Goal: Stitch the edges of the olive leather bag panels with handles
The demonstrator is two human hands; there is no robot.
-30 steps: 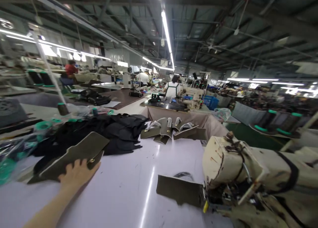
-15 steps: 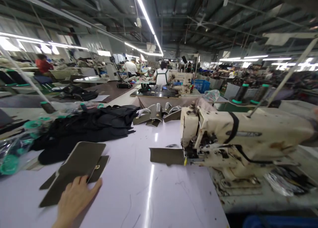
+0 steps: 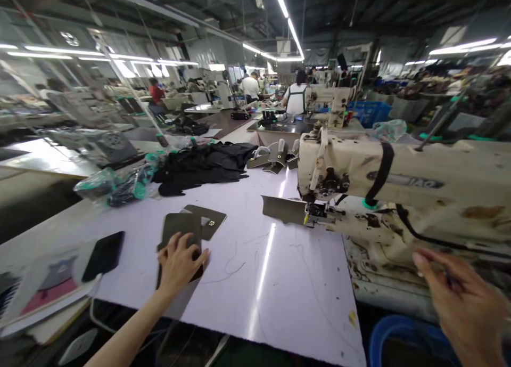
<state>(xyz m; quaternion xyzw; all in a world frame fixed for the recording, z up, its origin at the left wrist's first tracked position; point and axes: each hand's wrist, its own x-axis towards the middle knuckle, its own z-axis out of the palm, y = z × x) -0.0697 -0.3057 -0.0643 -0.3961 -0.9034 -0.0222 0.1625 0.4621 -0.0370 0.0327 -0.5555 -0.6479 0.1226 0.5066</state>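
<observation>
My left hand point(image 3: 181, 263) grips a dark olive leather panel point(image 3: 179, 231) at the near edge of the white-topped work table point(image 3: 255, 303). A second panel point(image 3: 207, 220) with a small metal fitting lies partly under it. My right hand point(image 3: 459, 303) hangs at lower right, close to the base of a cream industrial sewing machine point(image 3: 383, 180). Its fingers are curled, and I cannot tell whether they hold anything. Another olive panel point(image 3: 283, 210) lies under the machine's presser foot, well away from both hands.
A pile of black fabric point(image 3: 203, 164) and several olive leather pieces point(image 3: 275, 159) lie at the table's far end. A black phone point(image 3: 104, 255) rests on papers at left. A blue basket rim point(image 3: 399, 329) shows below the machine, and a co-worker in an apron point(image 3: 296, 98) sits beyond.
My view has swung, bringing the table's near edge into sight. My left hand has moved the panels right and turned them, and my right hand has entered at lower right.
</observation>
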